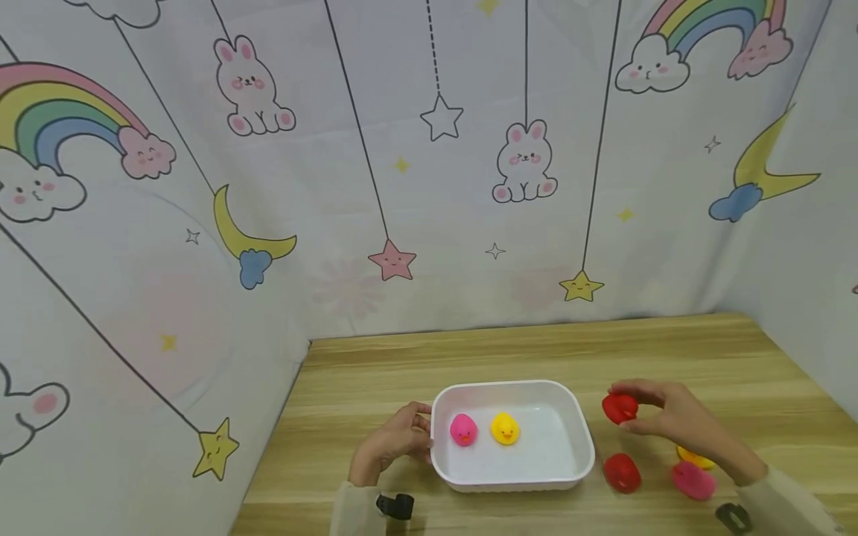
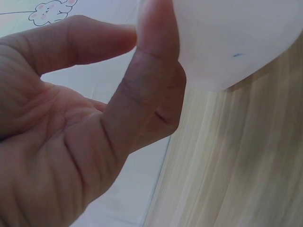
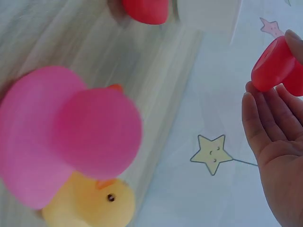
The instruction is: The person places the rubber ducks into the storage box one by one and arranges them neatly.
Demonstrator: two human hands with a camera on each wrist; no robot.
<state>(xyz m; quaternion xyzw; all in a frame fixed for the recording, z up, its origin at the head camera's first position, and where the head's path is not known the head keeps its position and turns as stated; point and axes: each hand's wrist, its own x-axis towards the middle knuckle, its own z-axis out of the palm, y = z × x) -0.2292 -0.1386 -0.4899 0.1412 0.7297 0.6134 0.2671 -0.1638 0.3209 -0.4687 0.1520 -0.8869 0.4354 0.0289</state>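
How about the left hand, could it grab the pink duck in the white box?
Probably yes: the pink duck sits near the left hand, and the white box is open on top. Only the box's side wall stands between.

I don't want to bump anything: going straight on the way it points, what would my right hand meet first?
Probably the white tub, at its right side; the red toy in your right hand would touch first. Height is unclear, so the hand might clear it.

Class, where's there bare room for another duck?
Bare: the white tray right of its yellow duck; the table between tray and backdrop. Crowded: right of tray, with right hand, held red toy, loose red toy, pink duck, second yellow duck.
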